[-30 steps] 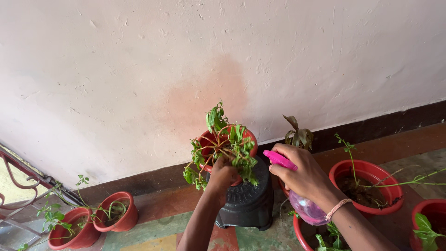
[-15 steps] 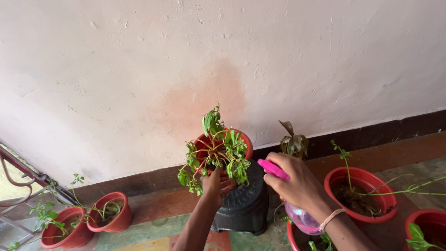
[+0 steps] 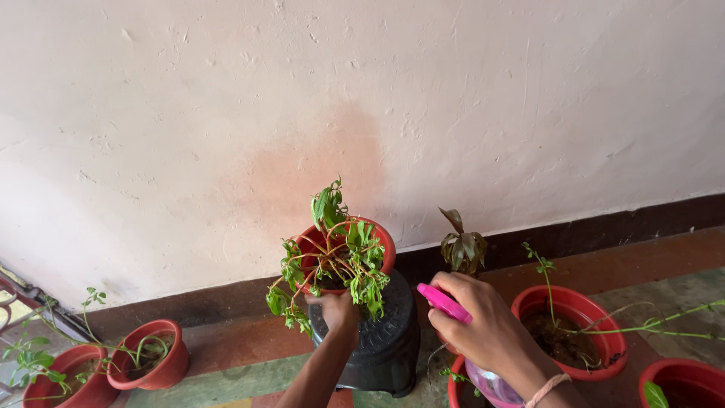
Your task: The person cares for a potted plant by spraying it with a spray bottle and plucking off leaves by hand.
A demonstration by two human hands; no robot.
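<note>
two red pots (image 3: 147, 363) at left, red pot (image 3: 578, 332) at right, black stool (image 3: 377, 344), pale wall (image 3: 226, 113)

The black stool (image 3: 370, 340) is the landmark. On its top, the leafy red pot (image 3: 340, 253) fills the space. Right of it, a dark-leaved plant (image 3: 462, 248) and a wide red pot (image 3: 574, 332) crowd the floor. Left of it, bare floor lies open as far as two small red pots (image 3: 147, 355).

Floor (image 3: 249, 340): reddish strip along wall, mottled green patch nearer camera. Black stool (image 3: 377, 340) stands on floor mid-frame, carrying red pot with leafy plant (image 3: 343, 253). Two small red pots (image 3: 147, 355) at floor's left edge. Larger red pot (image 3: 574, 332) right of stool; another at right corner (image 3: 683, 381).
</note>
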